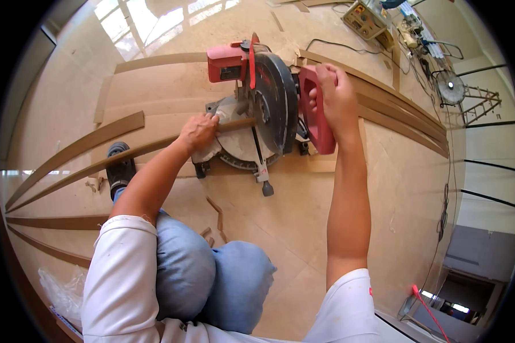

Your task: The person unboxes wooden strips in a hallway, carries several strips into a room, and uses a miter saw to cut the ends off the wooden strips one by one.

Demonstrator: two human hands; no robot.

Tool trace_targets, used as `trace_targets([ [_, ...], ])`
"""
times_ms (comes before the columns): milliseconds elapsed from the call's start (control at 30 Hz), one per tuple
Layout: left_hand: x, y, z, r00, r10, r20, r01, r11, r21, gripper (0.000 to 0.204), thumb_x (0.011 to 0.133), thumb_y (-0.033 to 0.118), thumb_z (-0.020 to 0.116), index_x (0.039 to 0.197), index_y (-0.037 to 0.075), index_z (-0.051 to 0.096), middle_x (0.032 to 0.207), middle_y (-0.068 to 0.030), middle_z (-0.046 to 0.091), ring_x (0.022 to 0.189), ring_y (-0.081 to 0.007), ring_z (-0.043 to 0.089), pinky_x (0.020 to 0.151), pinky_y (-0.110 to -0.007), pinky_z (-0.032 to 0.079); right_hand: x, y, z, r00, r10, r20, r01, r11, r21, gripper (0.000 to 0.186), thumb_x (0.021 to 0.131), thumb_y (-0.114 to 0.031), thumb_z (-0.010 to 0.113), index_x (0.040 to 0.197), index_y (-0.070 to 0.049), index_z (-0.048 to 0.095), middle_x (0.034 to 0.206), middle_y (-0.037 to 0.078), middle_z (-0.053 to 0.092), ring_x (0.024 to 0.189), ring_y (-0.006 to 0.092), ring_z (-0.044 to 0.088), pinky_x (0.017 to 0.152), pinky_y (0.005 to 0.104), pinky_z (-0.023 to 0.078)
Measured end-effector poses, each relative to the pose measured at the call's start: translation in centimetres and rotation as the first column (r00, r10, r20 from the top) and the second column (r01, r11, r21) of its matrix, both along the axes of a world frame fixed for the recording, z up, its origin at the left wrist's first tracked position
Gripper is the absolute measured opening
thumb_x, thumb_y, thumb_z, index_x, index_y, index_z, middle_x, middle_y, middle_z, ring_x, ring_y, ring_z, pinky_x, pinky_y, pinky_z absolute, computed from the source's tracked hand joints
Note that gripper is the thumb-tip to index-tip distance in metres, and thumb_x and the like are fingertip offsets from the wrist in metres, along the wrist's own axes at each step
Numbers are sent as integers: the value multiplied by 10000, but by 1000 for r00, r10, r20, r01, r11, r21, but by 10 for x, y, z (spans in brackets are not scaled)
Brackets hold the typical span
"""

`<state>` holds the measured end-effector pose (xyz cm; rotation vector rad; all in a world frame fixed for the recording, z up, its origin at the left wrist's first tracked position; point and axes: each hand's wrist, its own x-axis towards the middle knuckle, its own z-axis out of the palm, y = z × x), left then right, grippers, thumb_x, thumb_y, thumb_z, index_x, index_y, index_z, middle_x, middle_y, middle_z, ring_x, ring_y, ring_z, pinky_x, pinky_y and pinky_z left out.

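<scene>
Strip (pixel 146 148): long, thin, brown, running from under left hand (pixel 200 132) far leftward over floor (pixel 303 228), and a short way rightward up to saw (pixel 274 114). Cannot tell whether touching blade, hidden there. Well left of same hand, boards (pixel 57 223), brown and flat, one above strip, two below. Under these, crumpled clear bag (pixel 63 291). Nearer to left grip, dark shoe (pixel 120 174), crossed by strip. Left grip itself: fingers curled together over strip near its right end, pressing it down beside saw's table. Behind this hand and running under saw, tan sheet (pixel 149 86). Below left hand and a little right, small offcuts (pixel 217 211), loose, near bent jeans (pixel 183 268). Between both hands, saw: upright, dark round guard, red motor (pixel 227 63) above left hand, black knob (pixel 268 188) jutting toward jeans. Right of guard, red handle (pixel 326 134), firmly wrapped by closed fingers of right hand (pixel 333 88). Just right of right grip, stacked boards, long and brown, slanting away. Beyond and above it, boxy machine (pixel 365 20). Far right and lower, dark cable (pixel 443 220), bundled near wall.
</scene>
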<state>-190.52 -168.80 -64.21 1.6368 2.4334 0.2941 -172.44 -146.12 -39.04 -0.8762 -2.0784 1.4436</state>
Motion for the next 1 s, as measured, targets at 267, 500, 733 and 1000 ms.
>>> trace_targets([
  [267,-1,-1,3,1000,3,23,-3,1000,-3,267,887,235,652,1036,22,594,1044,-169,661,1076,-356,620,896,-444,515,54,-27,-49,996,-47,-75,48,999,16,486,1035,-390,582,1358,-32,521,739,17,604,616,82,561,577,247,497],
  [500,2,-1,3,1000,13,15,-14,1000,22,215,881,170,590,1041,27,599,1040,-171,661,1059,-355,625,888,-449,516,80,-35,-80,989,-28,-143,36,998,55,508,1042,-403,572,1385,-35,497,771,17,610,660,80,572,617,237,503],
  [733,-1,-1,-1,1000,7,23,-8,1000,25,234,885,194,617,1035,14,600,1045,-184,659,1046,-366,626,889,-452,512,76,-35,-83,981,-47,-187,51,999,16,446,1033,-335,605,1388,-79,524,734,3,609,623,63,568,572,233,488],
  [1000,0,-3,-5,999,23,42,-25,999,39,282,882,229,659,1043,7,595,1063,-198,652,1046,-387,620,896,-461,508,65,-30,-65,995,-30,-93,36,998,60,438,1042,-340,583,1363,-50,515,761,25,612,640,86,574,607,247,504],
])
